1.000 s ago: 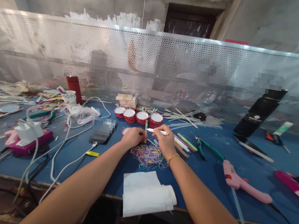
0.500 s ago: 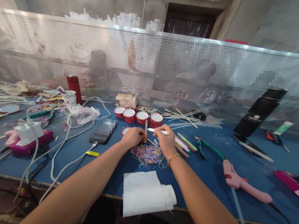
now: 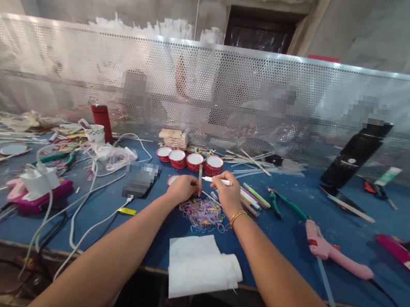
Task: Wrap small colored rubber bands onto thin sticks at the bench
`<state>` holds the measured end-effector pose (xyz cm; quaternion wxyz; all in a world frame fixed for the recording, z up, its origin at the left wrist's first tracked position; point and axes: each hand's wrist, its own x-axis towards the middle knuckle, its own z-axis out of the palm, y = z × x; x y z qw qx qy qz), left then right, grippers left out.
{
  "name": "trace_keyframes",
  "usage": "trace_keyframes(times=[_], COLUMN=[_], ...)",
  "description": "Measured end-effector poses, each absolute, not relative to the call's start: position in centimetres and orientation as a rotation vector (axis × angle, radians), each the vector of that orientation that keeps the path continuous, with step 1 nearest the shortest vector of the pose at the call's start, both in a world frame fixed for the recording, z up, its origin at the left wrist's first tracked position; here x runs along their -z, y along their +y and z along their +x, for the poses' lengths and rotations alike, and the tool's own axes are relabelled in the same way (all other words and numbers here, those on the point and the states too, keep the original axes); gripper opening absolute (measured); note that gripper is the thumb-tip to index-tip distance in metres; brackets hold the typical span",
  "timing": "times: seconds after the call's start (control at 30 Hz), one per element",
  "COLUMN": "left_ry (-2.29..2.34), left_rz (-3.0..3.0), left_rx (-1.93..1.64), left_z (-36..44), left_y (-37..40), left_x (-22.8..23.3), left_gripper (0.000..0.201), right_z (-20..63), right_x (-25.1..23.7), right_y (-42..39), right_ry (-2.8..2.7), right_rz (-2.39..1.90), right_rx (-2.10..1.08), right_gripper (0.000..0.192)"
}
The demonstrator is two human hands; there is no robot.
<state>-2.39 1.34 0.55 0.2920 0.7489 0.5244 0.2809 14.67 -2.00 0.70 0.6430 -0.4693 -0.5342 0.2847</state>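
My left hand (image 3: 182, 188) is closed round the lower part of a flat wooden craft stick (image 3: 200, 175), which stands nearly upright and has some greenish colour on it. In my right hand (image 3: 227, 188) is a white marker (image 3: 219, 181), held sideways with its tip at or very near the stick. Beneath both hands lies a pile of coloured rubber bands (image 3: 203, 215). Several small red drum-like cups with white tops (image 3: 195, 159) stand in a row just beyond. More coloured markers (image 3: 258, 196) lie right of my right hand.
A white cloth (image 3: 201, 268) lies at the table's front edge. To the right are green-handled pliers (image 3: 279, 202), a pink glue gun (image 3: 334, 251) and a black bottle (image 3: 356, 155). At left lie a phone (image 3: 141, 182), white cables and a purple power strip (image 3: 42, 197). A perforated screen (image 3: 201, 79) stands behind.
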Motion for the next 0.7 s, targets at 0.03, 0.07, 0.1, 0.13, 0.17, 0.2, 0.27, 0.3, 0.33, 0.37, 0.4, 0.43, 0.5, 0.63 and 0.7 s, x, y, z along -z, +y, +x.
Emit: trace_keyframes(times=[0.03,0.07,0.1,0.13,0.17,0.2,0.27,0.3,0.33,0.37,0.4,0.43,0.5,0.63,0.7], left_ry=[1.395,1.391,1.387,1.384,1.386,1.392,1.400,1.404,1.405,1.405,1.405,1.404,1.404,1.395,1.395], left_rz=[1.991,1.992,2.000,2.009,2.018,2.024,2.028,2.025,2.024,2.025,2.025,2.025,2.024,2.027,2.027], left_rx=[-0.754,-0.759,-0.764,-0.765,-0.761,-0.756,-0.748,-0.748,-0.746,-0.747,-0.747,-0.745,-0.744,-0.745,-0.751], left_z=[-2.39,-2.38,-2.38,-2.38,-2.39,-2.39,-2.39,-2.39,-2.38,-2.38,-2.37,-2.37,-2.36,-2.39,-2.41], left_y=[1.31,1.28,1.26,1.24,1.24,1.25,1.30,1.35,1.39,1.44,1.47,1.49,1.47,1.31,1.28], left_x=[-0.58,-0.60,-0.62,-0.63,-0.62,-0.60,-0.52,-0.47,-0.41,-0.37,-0.34,-0.33,-0.36,-0.50,-0.49], left_gripper=[0.019,0.019,0.020,0.020,0.021,0.022,0.024,0.024,0.024,0.023,0.023,0.022,0.023,0.024,0.024], right_z=[14.60,14.52,14.45,14.39,14.35,14.32,14.29,14.28,14.28,14.27,14.27,14.27,14.29,14.34,14.34], right_x=[-0.77,-0.83,-0.88,-0.90,-0.91,-0.89,-0.83,-0.79,-0.76,-0.73,-0.72,-0.71,-0.71,-0.72,-0.73], right_y=[-2.10,-2.19,-2.26,-2.31,-2.34,-2.34,-2.29,-2.25,-2.22,-2.18,-2.16,-2.14,-2.11,-2.12,-2.14], right_ry=[-1.226,-1.232,-1.235,-1.235,-1.234,-1.233,-1.234,-1.236,-1.238,-1.239,-1.240,-1.240,-1.246,-1.259,-1.263], right_rz=[-1.067,-1.064,-1.061,-1.057,-1.053,-1.051,-1.048,-1.047,-1.046,-1.047,-1.048,-1.051,-1.053,-1.044,-1.044], right_rx=[-0.657,-0.666,-0.673,-0.677,-0.678,-0.679,-0.683,-0.687,-0.691,-0.695,-0.697,-0.696,-0.689,-0.675,-0.672], right_gripper=[0.019,0.019,0.019,0.019,0.019,0.018,0.018,0.018,0.018,0.018,0.018,0.018,0.017,0.019,0.020])
